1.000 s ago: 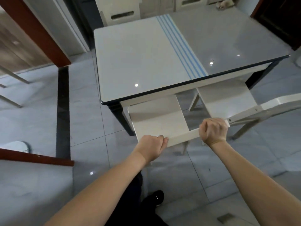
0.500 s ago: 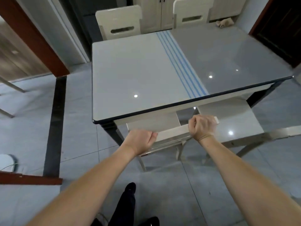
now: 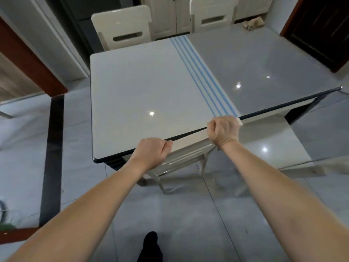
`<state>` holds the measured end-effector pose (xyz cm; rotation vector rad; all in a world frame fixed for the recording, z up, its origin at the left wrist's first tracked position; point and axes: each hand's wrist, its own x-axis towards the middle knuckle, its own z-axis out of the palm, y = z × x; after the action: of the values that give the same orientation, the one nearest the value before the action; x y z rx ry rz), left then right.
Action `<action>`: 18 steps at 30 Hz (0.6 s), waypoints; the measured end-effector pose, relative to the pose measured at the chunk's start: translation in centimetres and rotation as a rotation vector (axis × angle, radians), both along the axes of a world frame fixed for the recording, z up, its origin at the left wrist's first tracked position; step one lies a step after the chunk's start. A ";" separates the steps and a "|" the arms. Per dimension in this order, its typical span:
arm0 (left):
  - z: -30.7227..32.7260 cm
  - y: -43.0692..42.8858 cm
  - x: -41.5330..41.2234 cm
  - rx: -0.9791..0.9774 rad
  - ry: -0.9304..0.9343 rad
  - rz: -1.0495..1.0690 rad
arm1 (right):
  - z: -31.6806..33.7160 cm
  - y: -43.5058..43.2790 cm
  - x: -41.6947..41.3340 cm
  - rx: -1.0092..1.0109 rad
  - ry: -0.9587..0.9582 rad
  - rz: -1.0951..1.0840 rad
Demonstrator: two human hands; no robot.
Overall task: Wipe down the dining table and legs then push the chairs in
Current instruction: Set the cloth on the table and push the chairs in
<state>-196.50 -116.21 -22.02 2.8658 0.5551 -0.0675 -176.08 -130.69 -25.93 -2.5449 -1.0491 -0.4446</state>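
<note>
The glossy dining table (image 3: 143, 87) is white on its left half and grey on its right, with blue stripes between. A cream chair (image 3: 188, 140) stands at the near edge, its seat hidden under the tabletop and its backrest top against the rim. My left hand (image 3: 153, 152) and my right hand (image 3: 222, 129) both grip that backrest top. A second cream chair (image 3: 268, 140) stands to the right, its seat sticking out from under the table.
Two more cream chairs (image 3: 122, 27) (image 3: 211, 16) stand tucked at the table's far side. A crumpled cloth (image 3: 253, 23) lies at the far right corner. A dark door (image 3: 319, 29) is at right, a red-brown frame (image 3: 32, 63) at left. My dark shoe (image 3: 151, 242) is on the tiled floor.
Both hands have pushed the near chair forward; its seat slid under the table until the backrest met the table edge. I stepped closer to the table.
</note>
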 end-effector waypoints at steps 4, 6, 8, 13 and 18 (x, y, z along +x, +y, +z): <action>0.4 0.9 0.3 -0.038 0.035 0.010 | 0.2 0.8 0.1 0.028 0.009 0.000; 0.6 1.4 0.3 -0.063 0.049 0.008 | 0.4 1.0 -0.2 0.022 0.012 0.000; 0.9 1.8 0.3 -0.076 0.063 0.011 | 0.4 1.2 -0.3 0.025 0.007 0.000; 0.9 2.0 0.1 -0.100 0.114 0.029 | 0.8 1.2 -0.6 -0.030 0.041 0.005; 1.2 1.5 0.0 -0.117 0.081 0.045 | 1.5 0.8 -0.7 -0.104 0.136 0.036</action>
<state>-196.51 -114.69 -20.84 2.7454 0.6102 -0.2030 -176.77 -129.90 -24.39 -2.5999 -1.0912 -0.2097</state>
